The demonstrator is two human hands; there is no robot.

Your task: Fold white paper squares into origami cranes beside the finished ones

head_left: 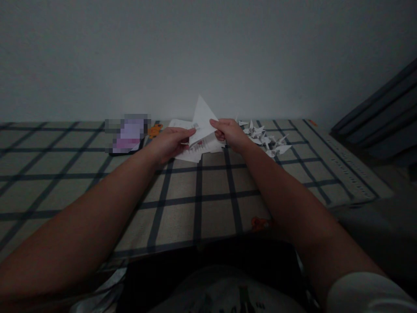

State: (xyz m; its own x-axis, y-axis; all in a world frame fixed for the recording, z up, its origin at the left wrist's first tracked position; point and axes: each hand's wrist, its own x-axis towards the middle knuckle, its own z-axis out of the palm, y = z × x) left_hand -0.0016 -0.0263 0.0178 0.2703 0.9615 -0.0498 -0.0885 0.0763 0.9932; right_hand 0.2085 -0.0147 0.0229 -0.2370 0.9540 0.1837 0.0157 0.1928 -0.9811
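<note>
Both hands hold a white sheet of paper, folded so that one point sticks up. My left hand pinches its left edge, thumb on top. On the right edge, my right hand grips it between thumb and curled fingers. Beneath and behind the folded sheet lie other papers, some with print on them, partly hidden by my hands. A pile of folded white paper cranes sits just right of my right hand.
A phone, its screen blurred out, stands to the left on the checked tablecloth. Behind the table rises a plain wall. Dark folded fabric hangs at the far right, past the table's edge.
</note>
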